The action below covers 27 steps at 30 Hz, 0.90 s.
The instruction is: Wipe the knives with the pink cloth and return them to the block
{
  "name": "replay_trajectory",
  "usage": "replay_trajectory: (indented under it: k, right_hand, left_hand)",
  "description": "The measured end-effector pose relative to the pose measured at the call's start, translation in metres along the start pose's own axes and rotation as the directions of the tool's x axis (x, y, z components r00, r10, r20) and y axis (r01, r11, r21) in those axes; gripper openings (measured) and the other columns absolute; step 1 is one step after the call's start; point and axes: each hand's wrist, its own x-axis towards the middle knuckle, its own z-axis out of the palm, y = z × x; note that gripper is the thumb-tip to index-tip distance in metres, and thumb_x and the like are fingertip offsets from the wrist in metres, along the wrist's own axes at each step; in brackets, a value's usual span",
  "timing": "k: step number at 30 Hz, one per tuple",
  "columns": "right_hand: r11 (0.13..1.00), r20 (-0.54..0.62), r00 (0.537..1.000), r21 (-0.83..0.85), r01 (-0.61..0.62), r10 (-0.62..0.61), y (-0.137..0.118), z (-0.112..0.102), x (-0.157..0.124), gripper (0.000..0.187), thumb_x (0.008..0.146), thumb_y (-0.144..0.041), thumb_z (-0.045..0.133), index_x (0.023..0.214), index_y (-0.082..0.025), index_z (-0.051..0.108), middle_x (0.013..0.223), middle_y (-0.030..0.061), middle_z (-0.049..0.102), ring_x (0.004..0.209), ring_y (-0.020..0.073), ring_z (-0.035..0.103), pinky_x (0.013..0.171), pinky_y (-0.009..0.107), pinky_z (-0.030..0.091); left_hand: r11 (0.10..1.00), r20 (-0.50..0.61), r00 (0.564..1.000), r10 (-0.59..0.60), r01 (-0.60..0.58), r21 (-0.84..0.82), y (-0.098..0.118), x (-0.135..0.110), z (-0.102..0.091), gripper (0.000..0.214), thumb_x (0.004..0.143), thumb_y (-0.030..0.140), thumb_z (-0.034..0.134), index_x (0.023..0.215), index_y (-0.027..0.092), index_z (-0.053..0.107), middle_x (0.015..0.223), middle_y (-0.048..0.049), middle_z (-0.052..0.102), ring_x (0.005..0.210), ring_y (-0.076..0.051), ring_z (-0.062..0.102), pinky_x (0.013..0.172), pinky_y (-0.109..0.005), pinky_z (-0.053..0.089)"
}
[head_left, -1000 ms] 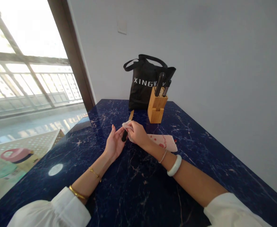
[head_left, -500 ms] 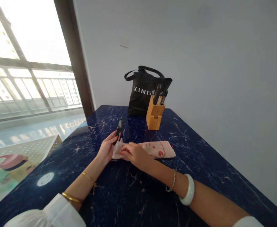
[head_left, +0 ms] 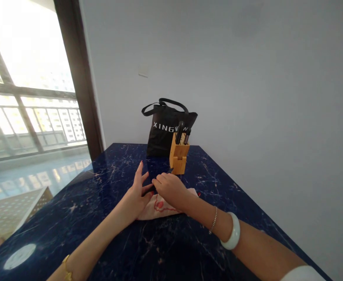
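Observation:
A dark-handled knife (head_left: 149, 189) lies slantwise between my hands, its tip showing past my right knuckles near the knife block. My right hand (head_left: 170, 190) is closed over the middle of the knife, hiding most of the blade. Around the handle end, my left hand (head_left: 138, 195) has its fingers spread, with the thumb close to or touching the handle. Beneath both hands is a folded pale pink towel (head_left: 162, 210) with red marks, partly covered by my right hand and wrist. Whether the right fingers also hold some towel, I cannot tell.
A wooden knife block (head_left: 177, 160) with black-handled tools stands just beyond my hands. Behind it a black tote bag (head_left: 159, 136) with white lettering leans near the wall. Everything rests on a dark blue marbled table (head_left: 124, 164). A perforated white surface (head_left: 16, 207) sits lower left.
The knife has tipped over to the right, and my right hand has gone from the towel onto it. My left fingers have spread. The view has shifted, with the scene lower and further left.

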Motion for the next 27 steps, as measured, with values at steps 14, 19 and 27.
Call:
replay_trajectory:
  k: [14, 19, 27]
  right_hand:
    - [0.504, -0.367, 0.403, 0.802, -0.319, 0.839, 0.152, -0.070, -0.050, 0.028, 0.077, -0.045, 0.054, 0.079, -0.018, 0.048, 0.050, -0.0057, 0.048, 0.040, 0.0082, 0.046, 0.039, 0.019, 0.034]
    - [0.460, -0.335, 0.384, 0.835, -0.303, 0.860, 0.169, -0.044, -0.028, 0.033, 0.075, -0.050, 0.053, 0.078, -0.017, 0.049, 0.046, -0.0062, 0.047, 0.037, 0.0083, 0.045, 0.037, 0.018, 0.034]
    - [0.587, -0.328, 0.513, 0.638, -0.499, 0.793, 0.189, -0.036, 0.008, 0.027, 0.079, -0.042, 0.051, 0.069, -0.017, 0.051, 0.047, -0.0035, 0.049, 0.040, 0.0088, 0.047, 0.045, 0.021, 0.037]
  left_hand:
    - [0.365, 0.259, 0.887, 0.382, -0.403, 0.839, -0.068, 0.015, -0.065, 0.027, 0.083, 0.035, 0.044, 0.098, 0.021, 0.061, 0.121, -0.0087, 0.053, 0.116, -0.025, 0.045, 0.098, -0.046, 0.035]
    - [0.234, 0.368, 0.854, 0.369, -0.468, 0.852, -0.077, 0.011, -0.073, 0.025, 0.084, 0.028, 0.043, 0.103, 0.022, 0.058, 0.120, -0.0065, 0.055, 0.117, -0.024, 0.044, 0.099, -0.046, 0.035]
    - [0.247, 0.377, 0.867, 0.327, -0.463, 0.851, -0.074, 0.011, -0.069, 0.026, 0.086, 0.025, 0.041, 0.106, 0.021, 0.056, 0.117, -0.0066, 0.056, 0.115, -0.022, 0.045, 0.099, -0.044, 0.035]
